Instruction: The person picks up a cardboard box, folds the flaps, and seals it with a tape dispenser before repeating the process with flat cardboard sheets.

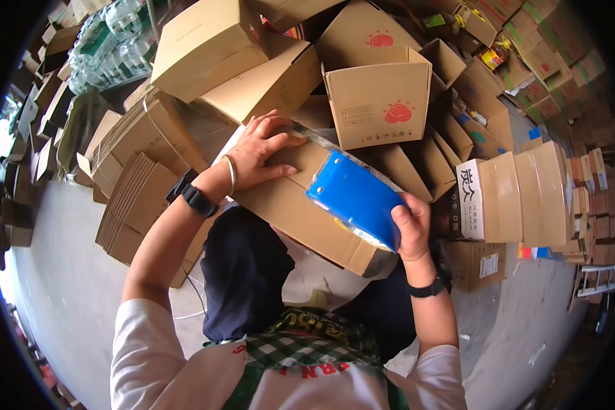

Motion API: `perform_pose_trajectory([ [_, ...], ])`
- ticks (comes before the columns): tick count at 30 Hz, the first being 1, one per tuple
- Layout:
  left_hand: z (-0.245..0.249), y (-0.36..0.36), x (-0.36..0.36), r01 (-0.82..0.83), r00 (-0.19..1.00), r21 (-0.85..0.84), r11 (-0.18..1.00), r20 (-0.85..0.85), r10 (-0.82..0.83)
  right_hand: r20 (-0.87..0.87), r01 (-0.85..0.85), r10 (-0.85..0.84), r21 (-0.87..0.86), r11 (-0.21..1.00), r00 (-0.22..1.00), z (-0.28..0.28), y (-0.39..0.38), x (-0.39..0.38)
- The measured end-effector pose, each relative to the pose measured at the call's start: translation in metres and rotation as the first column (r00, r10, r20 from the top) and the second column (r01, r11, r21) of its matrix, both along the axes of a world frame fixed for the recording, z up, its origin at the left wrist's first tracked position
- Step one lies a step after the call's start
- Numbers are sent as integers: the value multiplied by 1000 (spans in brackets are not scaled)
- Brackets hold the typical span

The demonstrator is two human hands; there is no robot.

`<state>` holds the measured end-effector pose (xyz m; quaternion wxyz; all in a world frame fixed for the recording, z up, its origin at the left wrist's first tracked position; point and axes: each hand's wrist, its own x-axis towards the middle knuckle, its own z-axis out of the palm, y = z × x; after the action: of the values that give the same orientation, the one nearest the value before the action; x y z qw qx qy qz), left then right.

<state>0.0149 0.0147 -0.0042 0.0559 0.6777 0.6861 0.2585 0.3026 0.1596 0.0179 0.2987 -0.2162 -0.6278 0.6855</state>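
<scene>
A cardboard box (297, 217) lies across my lap, tilted, its long side toward me. My left hand (261, 149) rests on its upper left part with the fingers stretched out, holding nothing. In my right hand (412, 227) is a blue tape dispenser (357, 198), gripped at its lower right end with the thumb on top. The dispenser's other end touches the top of the box near the middle. Part of a tape roll (362, 234) shows along its near edge. The right fingers beneath the dispenser are mostly hidden.
Open cartons with a red print (378, 102) crowd the space just beyond the box. Flattened cardboard (138, 205) is stacked at the left, near wrapped water bottles (119, 44). A white-and-brown carton (506, 201) stands at the right. A ladder (600, 279) is farther right.
</scene>
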Motion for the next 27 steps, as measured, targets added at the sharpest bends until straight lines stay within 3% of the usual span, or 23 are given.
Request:
perform_pose_trajectory([
  [1, 1, 0, 0, -15, 1000, 0, 1000, -1, 15, 34, -73, 76, -78, 994, 996, -10, 3, 1],
  [4, 9, 1, 12, -105, 993, -32, 994, -63, 103, 7, -118, 118, -51, 992, 993, -15, 5, 7],
  [5, 8, 2, 19, -128, 985, 119, 985, -100, 140, 5, -132, 132, -42, 990, 991, -15, 5, 6],
  [6, 25, 0, 34, -219, 963, 43, 975, 171, 209, -7, -107, 107, -26, 994, 994, -14, 5, 5],
  [7, 44, -2, 50, -281, 863, -53, 958, 423, 277, -22, -80, 80, -12, 997, 997, -15, 4, 5],
  [8, 49, 0, 62, -225, 676, -101, 969, 700, 230, -46, -77, 78, 16, 997, 996, -17, 4, 6],
  [10, 47, 2, 77, -75, 236, -362, 929, 899, 369, -44, -83, 85, 35, 996, 995, -18, 5, 7],
  [11, 55, 2, 86, 49, 3, -426, 903, 905, 426, -47, -79, 81, 50, 996, 996, -18, 5, 8],
  [15, 27, 9, 88, 72, -122, -309, 948, 941, 316, -22, -100, 101, 40, 994, 995, -12, 4, 6],
  [17, 19, 9, 78, 63, 57, -255, 965, 966, 252, 17, -95, 95, 38, 995, 995, -10, 4, 4],
  [19, 19, 6, 73, 69, 9, -207, 976, 978, 206, 45, -111, 112, -20, 994, 993, -10, 7, 4],
  [21, 25, 3, 67, 79, -294, -269, 960, 914, 280, 126, -138, 141, -31, 990, 982, -9, 11, 3],
  [23, 21, 4, 63, 81, -310, -292, 953, 901, 303, 136, -148, 149, -14, 989, 979, -6, 9, 0],
  [25, 11, 6, 59, 3, 135, -183, 983, 974, 181, 154, -162, 159, 3, 987, 975, 0, 7, -3],
  [26, 8, 5, 44, -43, 277, -166, 985, 945, 171, 187, -188, 178, 38, 981, 966, 5, 3, -5],
  [27, 16, 1, 28, -137, 409, -248, 959, 868, 283, 215, -213, 194, 73, 974, 957, 11, 0, -10],
])
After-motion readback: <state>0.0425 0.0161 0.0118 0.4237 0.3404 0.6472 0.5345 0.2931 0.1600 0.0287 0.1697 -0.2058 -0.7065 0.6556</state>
